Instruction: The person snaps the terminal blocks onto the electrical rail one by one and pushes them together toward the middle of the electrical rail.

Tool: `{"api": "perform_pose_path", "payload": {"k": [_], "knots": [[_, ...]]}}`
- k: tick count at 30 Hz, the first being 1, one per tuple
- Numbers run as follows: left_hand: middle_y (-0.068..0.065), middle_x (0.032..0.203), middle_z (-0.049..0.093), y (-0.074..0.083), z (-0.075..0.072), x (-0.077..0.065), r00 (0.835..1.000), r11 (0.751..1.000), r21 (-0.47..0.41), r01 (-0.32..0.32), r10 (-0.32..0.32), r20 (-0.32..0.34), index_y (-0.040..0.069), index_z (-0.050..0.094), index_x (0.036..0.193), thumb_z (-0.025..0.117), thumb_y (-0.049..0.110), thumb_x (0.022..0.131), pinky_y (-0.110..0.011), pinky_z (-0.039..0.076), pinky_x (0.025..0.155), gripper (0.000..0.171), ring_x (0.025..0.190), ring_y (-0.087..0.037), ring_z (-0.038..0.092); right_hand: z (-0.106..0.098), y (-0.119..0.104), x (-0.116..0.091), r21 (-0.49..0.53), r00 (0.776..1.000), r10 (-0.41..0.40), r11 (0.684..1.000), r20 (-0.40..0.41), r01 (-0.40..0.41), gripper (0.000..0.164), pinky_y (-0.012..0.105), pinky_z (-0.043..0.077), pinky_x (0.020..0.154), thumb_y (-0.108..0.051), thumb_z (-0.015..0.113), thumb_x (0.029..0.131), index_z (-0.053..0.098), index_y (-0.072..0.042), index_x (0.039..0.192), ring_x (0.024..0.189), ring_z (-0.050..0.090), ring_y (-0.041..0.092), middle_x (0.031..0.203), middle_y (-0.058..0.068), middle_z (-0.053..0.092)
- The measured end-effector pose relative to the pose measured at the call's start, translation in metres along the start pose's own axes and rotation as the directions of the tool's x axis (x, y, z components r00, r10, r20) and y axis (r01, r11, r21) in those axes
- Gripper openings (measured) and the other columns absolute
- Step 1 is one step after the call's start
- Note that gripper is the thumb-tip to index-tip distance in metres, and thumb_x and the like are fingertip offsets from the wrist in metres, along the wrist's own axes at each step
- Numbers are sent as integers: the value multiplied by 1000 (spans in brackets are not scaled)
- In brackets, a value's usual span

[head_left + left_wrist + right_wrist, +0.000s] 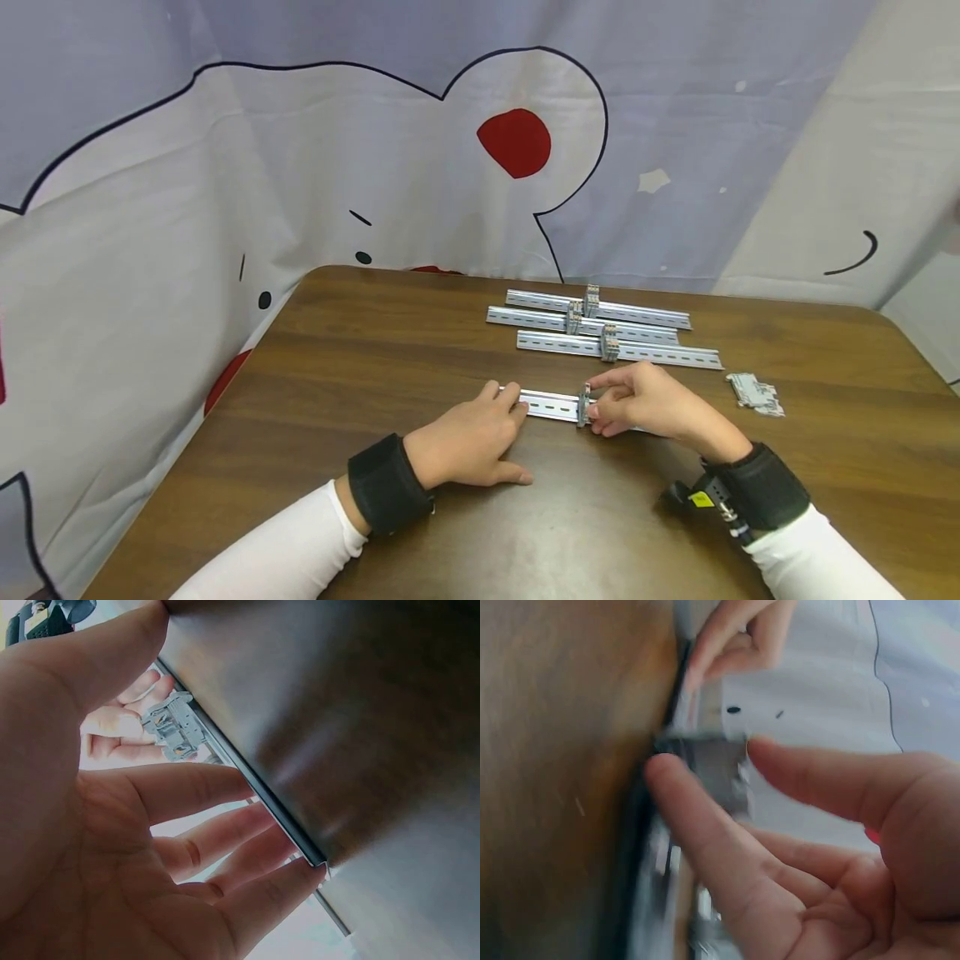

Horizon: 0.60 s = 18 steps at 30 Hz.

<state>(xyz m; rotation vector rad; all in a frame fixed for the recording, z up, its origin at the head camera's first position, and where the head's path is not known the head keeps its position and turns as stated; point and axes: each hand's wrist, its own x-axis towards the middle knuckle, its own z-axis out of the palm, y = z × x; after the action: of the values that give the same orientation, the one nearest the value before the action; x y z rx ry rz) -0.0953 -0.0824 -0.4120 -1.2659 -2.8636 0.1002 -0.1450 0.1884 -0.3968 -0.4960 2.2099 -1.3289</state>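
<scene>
A slotted metal DIN rail (pixel 551 406) lies on the table in front of the person. The left hand (pixel 472 437) rests on its left end; in the left wrist view, its extended fingers (pixel 225 844) lie across the rail. A grey terminal block (pixel 582 406) stands upright on the rail near the middle. The right hand (pixel 645 404) pinches that block between thumb and fingers, as the blurred right wrist view also shows, with the block (pixel 724 772) at the fingertips. The right hand hides the rail's right part. Whether the block is fully seated, I cannot tell.
Behind the hands lie three more DIN rails (pixel 555 342), each bearing terminal blocks (pixel 610 342). Several loose light-grey pieces (pixel 753 393) lie right of the right hand. The wooden table (pixel 360 358) ends at a patterned curtain (pixel 420 167).
</scene>
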Motion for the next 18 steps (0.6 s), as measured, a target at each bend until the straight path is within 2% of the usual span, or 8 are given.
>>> {"api": "perform_pose_path", "payload": {"k": [2,4,6,8,9,11,13,18], "knots": [[-11,117,49,0,0,0,1000,1000,-3,0,0,-3,-1,56,133,59,66,85,-26,48,77,83,93,-21,42,-9,-3,-5,-85,999,2,996,-34,-5,52,38,59,73,-12,65,93,47,16,133,84,72,29,97,20,72],[-10,115,49,1,-1,0,1000,1000,-2,2,-2,-4,-1,57,133,60,66,85,-25,48,76,82,92,-20,41,-22,-3,-11,-231,993,-10,973,-114,-17,52,35,59,69,-20,67,93,52,13,130,78,72,24,91,14,74],[-10,116,49,1,-1,0,1000,1000,0,3,-3,-2,-1,57,133,60,66,85,-25,48,77,82,93,-20,41,-36,-1,-18,-396,973,-30,916,-228,-65,50,33,57,67,-27,68,92,58,9,126,71,72,19,82,7,75],[-10,116,49,1,-1,0,1000,1000,3,2,-2,0,-1,57,133,59,66,85,-25,48,77,82,93,-20,42,-51,4,-25,-544,938,-70,828,-340,-135,47,34,54,65,-30,69,90,64,6,120,69,70,19,77,3,74],[-10,115,49,1,-1,0,1000,1000,7,0,0,1,-1,57,133,59,66,85,-26,47,77,82,92,-20,42,-59,7,-28,-582,921,-75,794,-382,-177,46,35,52,64,-30,69,90,65,6,118,67,68,19,77,3,74],[-10,115,49,1,-1,0,1000,1000,10,-2,2,4,-1,57,133,59,66,86,-26,47,77,82,92,-20,41,-73,14,-35,-626,894,-88,743,-440,-236,45,41,51,66,-29,69,89,66,7,116,70,68,25,80,9,74],[-10,114,49,1,-1,-1,1000,1000,10,-4,4,2,-1,57,133,59,66,86,-25,47,77,82,92,-20,41,-85,20,-42,-644,875,-84,710,-477,-284,46,48,51,66,-28,69,89,65,9,115,77,67,35,88,19,72],[-10,114,50,1,-1,-2,1000,1000,6,-5,5,-7,-2,56,134,60,65,86,-26,47,76,82,90,-20,41,-107,31,-57,-640,848,22,646,-530,-417,63,58,49,69,-36,70,87,57,15,121,94,58,56,111,37,61]]}}
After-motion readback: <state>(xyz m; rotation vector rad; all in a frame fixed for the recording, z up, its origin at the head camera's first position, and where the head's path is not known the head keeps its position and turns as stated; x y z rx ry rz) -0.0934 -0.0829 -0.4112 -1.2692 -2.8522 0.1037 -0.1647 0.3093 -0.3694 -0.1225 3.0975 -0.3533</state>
